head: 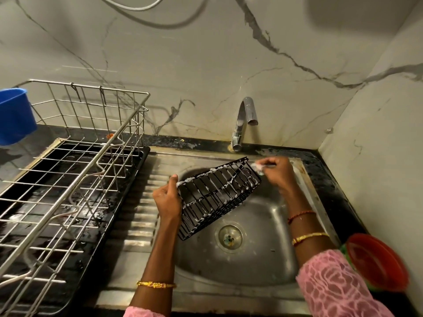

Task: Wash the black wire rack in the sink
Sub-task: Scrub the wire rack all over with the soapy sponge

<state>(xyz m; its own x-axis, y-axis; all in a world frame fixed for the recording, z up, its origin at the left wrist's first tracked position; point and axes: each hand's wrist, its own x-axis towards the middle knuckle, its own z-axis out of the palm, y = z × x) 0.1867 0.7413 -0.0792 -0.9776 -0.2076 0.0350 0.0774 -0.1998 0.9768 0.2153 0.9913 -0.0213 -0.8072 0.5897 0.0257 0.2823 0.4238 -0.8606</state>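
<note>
Gripping soapy black wire rack [217,195], left hand [167,200]; right hand [278,172] perhaps pinching scrubber [259,167].

We see a black wire rack [217,197] flecked with white suds, over a dull grey steel sink [263,259]. Pink lacy-patterned sleeves [338,291], gold bangles [310,237], blue mug [13,115], red bowl [377,261], grey-veined pale marble wall [206,65].

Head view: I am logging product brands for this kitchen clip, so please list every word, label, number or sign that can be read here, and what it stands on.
None: no readable text shows anywhere.
Soapy black wire rack: bare wire, no label.
Blue plastic mug: plain on the side that shows.
Red plastic bowl: plain.
Curved steel tap and steel sink: no visible brand mark.
</note>
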